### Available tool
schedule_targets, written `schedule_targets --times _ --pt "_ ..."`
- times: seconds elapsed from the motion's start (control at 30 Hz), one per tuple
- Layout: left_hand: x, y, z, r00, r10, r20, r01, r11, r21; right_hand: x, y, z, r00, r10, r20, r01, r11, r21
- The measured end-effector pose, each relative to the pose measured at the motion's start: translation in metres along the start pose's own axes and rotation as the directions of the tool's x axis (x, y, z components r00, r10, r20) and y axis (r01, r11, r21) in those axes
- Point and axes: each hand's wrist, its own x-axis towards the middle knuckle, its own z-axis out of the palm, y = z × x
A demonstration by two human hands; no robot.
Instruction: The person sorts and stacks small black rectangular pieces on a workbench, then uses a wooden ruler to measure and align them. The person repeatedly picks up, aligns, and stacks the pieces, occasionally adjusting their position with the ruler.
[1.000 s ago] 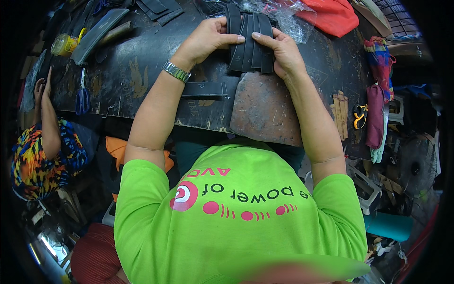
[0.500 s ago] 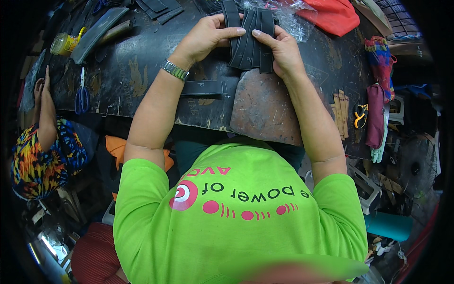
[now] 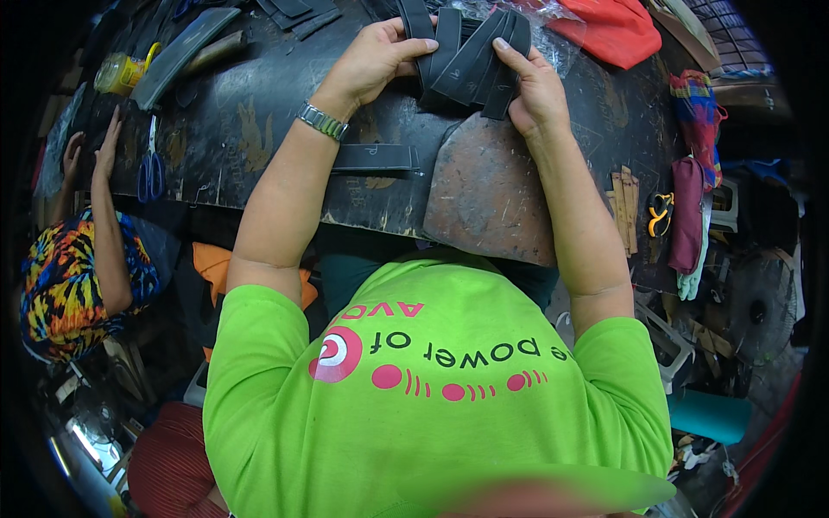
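Over the far part of the table, my left hand (image 3: 380, 62) is closed on the left end of a bunch of black strips (image 3: 458, 76). My right hand (image 3: 537, 93) grips the right side of the same bunch, its thumb pressed on top. Spread like a fan, the strips carry small pale marks. Fingers under the bunch are mostly hidden. One more black strip (image 3: 373, 159) lies flat on the table, nearer to me. Below my right hand rests a worn brown slab (image 3: 490, 190), reaching past the table's front edge.
Blue-handled scissors (image 3: 151, 175), a yellow-labelled jar (image 3: 117, 76) and a long dark piece (image 3: 186, 56) lie left on the dark table (image 3: 285, 173). A co-worker (image 3: 86, 268) sits there. Red cloth (image 3: 609, 33), thin wooden pieces (image 3: 623, 207) and yellow-handled cutters (image 3: 660, 213) are right.
My right hand has moved right and slightly up, and the strips have fanned wider. My left hand has shifted a little left. The co-worker's hands have moved apart.
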Motion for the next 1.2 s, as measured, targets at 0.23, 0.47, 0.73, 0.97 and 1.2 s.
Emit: schedule_targets --times 0.23,0.47,0.73,0.97,1.2 --pt "-0.001 0.0 0.001 1.0 0.003 -0.023 -0.001 0.998 0.065 0.0 0.0 0.0 0.995 0.095 0.039 -0.094 0.995 -0.021" --pt "-0.001 0.0 0.002 1.0 0.005 -0.016 -0.004 0.998 0.065 0.0 -0.004 -0.001 0.987 0.118 0.111 -0.12 0.993 0.004" --pt "-0.003 0.001 0.007 0.997 -0.005 0.074 -0.001 0.997 0.079 -0.007 0.001 0.005 0.987 0.133 0.093 -0.119 0.983 -0.142" --pt "-0.005 0.008 -0.002 0.983 -0.025 0.181 0.031 0.999 -0.027 0.002 0.001 -0.002 1.0 0.008 -0.003 -0.009 0.996 -0.093" --pt "0.0 0.003 -0.002 0.991 -0.036 0.131 0.024 0.996 0.091 0.003 -0.003 -0.003 0.994 0.097 0.046 -0.096 0.995 -0.006"
